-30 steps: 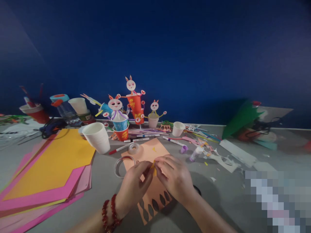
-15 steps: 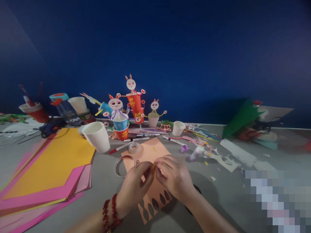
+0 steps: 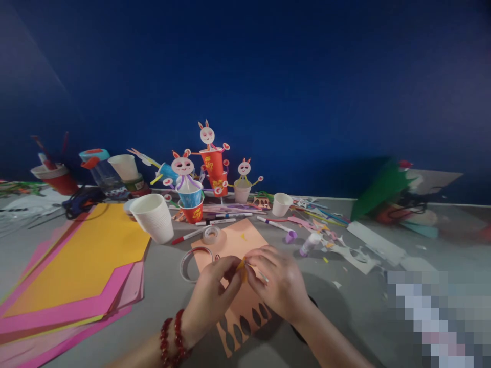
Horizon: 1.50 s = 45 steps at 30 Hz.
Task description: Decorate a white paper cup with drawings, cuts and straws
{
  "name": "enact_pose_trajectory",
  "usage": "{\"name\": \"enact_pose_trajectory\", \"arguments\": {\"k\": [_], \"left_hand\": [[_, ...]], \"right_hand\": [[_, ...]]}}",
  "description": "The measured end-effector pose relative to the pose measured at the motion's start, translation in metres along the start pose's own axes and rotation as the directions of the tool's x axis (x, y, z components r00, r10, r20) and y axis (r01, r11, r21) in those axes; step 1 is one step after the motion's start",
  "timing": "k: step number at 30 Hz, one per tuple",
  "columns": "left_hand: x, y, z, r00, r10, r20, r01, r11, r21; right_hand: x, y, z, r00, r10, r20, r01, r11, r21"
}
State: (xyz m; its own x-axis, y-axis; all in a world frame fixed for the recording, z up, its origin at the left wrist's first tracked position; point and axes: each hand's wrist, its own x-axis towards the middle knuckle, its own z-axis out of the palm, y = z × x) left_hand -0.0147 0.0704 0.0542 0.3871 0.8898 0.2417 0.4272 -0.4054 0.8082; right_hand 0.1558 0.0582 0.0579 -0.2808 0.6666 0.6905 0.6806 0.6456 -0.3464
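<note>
Between my two hands is a small yellow piece of paper (image 3: 241, 263), pinched at the fingertips. My left hand (image 3: 215, 286), with red bead bracelets at the wrist, is closed on its left side. My right hand (image 3: 278, 281) is closed on the other side; a small pale tip shows by its fingers, too small to name. Beneath both hands lies a peach paper sheet (image 3: 245, 235) with several leaf-shaped holes along its near edge. A large tape roll (image 3: 186, 266) lies left of my left hand, partly over the sheet, and a smaller tape roll (image 3: 211, 234) sits behind it.
Coloured paper sheets (image 3: 84, 255) are piled at left, beside stacked white cups (image 3: 155, 217). Rabbit-faced cup figures (image 3: 191, 194) stand at the back. A glue stick (image 3: 310, 244), its purple cap (image 3: 291, 236) and white paper scraps (image 3: 356, 254) lie at right. Markers (image 3: 276, 223) lie behind the sheet.
More of the yellow paper shows between my fingertips, and a pale tip now shows by my right fingers. Both hands stay in nearly the same place. The view has tilted very slightly.
</note>
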Motion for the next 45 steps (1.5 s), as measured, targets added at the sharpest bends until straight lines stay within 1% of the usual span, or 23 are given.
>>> {"name": "enact_pose_trajectory", "arguments": {"k": [5, 7, 10, 12, 15, 17, 19, 21, 22, 23, 25, 27, 28, 29, 31, 33, 34, 35, 36, 38, 40, 42, 45], "left_hand": [[0.001, -0.001, 0.001, 1.000, -0.015, 0.001, 0.015, 0.999, -0.046], [0.002, -0.004, 0.001, 0.999, -0.035, -0.011, 0.034, 0.997, -0.074], [0.002, -0.007, 0.001, 0.995, -0.088, -0.035, 0.081, 0.983, -0.166], [0.002, -0.008, 0.002, 0.992, -0.113, -0.052, 0.098, 0.967, -0.237], [0.002, -0.008, 0.002, 0.989, -0.131, -0.072, 0.101, 0.938, -0.333], [0.004, -0.007, 0.002, 0.983, -0.161, -0.087, 0.114, 0.912, -0.395], [0.005, -0.005, 0.001, 0.974, -0.207, -0.088, 0.142, 0.870, -0.472], [0.007, -0.004, 0.002, 0.966, -0.254, -0.042, 0.181, 0.788, -0.589], [0.008, -0.004, 0.002, 0.961, -0.277, 0.001, 0.209, 0.723, -0.659], [0.009, -0.004, 0.003, 0.952, -0.300, 0.057, 0.246, 0.643, -0.725], [0.010, -0.005, 0.004, 0.924, -0.339, 0.178, 0.329, 0.465, -0.822], [0.011, -0.007, 0.003, 0.886, -0.353, 0.302, 0.414, 0.308, -0.856], [0.011, -0.007, 0.002, 0.867, -0.341, 0.363, 0.457, 0.253, -0.853], [0.011, -0.007, 0.002, 0.850, -0.316, 0.421, 0.496, 0.214, -0.842], [0.010, -0.007, 0.000, 0.818, -0.244, 0.521, 0.565, 0.174, -0.806], [0.009, -0.006, -0.001, 0.787, -0.197, 0.584, 0.615, 0.178, -0.768], [0.008, -0.006, -0.001, 0.783, -0.202, 0.588, 0.621, 0.205, -0.757], [0.008, -0.006, 0.000, 0.796, -0.230, 0.560, 0.605, 0.256, -0.754], [0.008, -0.007, 0.000, 0.821, -0.271, 0.502, 0.569, 0.326, -0.755], [0.009, -0.007, -0.002, 0.883, -0.340, 0.324, 0.459, 0.480, -0.747], [0.012, -0.007, -0.005, 0.920, -0.351, 0.172, 0.360, 0.585, -0.727], [0.015, -0.007, -0.009, 0.942, -0.312, 0.125, 0.311, 0.667, -0.677], [0.019, -0.005, -0.010, 0.964, -0.228, 0.140, 0.267, 0.789, -0.553]], "right_hand": [[-0.001, 0.001, 0.000, 0.999, 0.031, -0.044, -0.033, 0.999, -0.041], [0.000, 0.007, -0.002, 0.993, 0.072, -0.096, -0.078, 0.995, -0.067], [0.000, 0.024, -0.009, 0.974, 0.154, -0.165, -0.179, 0.972, -0.150], [-0.001, 0.035, -0.012, 0.968, 0.223, -0.119, -0.246, 0.938, -0.243], [-0.004, 0.045, -0.014, 0.942, 0.332, 0.042, -0.301, 0.896, -0.326], [-0.005, 0.047, -0.013, 0.936, 0.340, 0.096, -0.299, 0.907, -0.295], [-0.005, 0.046, -0.012, 0.946, 0.312, 0.091, -0.286, 0.932, -0.224], [-0.003, 0.042, -0.012, 0.957, 0.285, 0.057, -0.278, 0.955, -0.106], [-0.002, 0.038, -0.012, 0.959, 0.279, 0.049, -0.279, 0.960, -0.012], [0.000, 0.035, -0.012, 0.959, 0.280, 0.053, -0.284, 0.953, 0.102], [0.002, 0.028, -0.011, 0.951, 0.295, 0.090, -0.308, 0.889, 0.339], [0.004, 0.021, -0.010, 0.947, 0.292, 0.132, -0.318, 0.805, 0.501], [0.005, 0.019, -0.010, 0.951, 0.276, 0.141, -0.307, 0.779, 0.547], [0.005, 0.017, -0.009, 0.956, 0.257, 0.142, -0.291, 0.765, 0.575], [0.006, 0.015, -0.008, 0.968, 0.211, 0.135, -0.249, 0.759, 0.602], [0.006, 0.015, -0.008, 0.975, 0.182, 0.125, -0.221, 0.763, 0.608], [0.007, 0.015, -0.008, 0.975, 0.183, 0.127, -0.222, 0.763, 0.607], [0.007, 0.016, -0.009, 0.970, 0.200, 0.141, -0.244, 0.758, 0.604], [0.006, 0.017, -0.009, 0.958, 0.230, 0.172, -0.287, 0.746, 0.601], [0.005, 0.020, -0.008, 0.916, 0.312, 0.253, -0.401, 0.695, 0.597], [0.003, 0.023, -0.007, 0.873, 0.369, 0.318, -0.487, 0.636, 0.599], [0.001, 0.025, -0.005, 0.857, 0.383, 0.344, -0.515, 0.603, 0.610], [0.001, 0.027, -0.003, 0.854, 0.390, 0.343, -0.519, 0.602, 0.606]]}}
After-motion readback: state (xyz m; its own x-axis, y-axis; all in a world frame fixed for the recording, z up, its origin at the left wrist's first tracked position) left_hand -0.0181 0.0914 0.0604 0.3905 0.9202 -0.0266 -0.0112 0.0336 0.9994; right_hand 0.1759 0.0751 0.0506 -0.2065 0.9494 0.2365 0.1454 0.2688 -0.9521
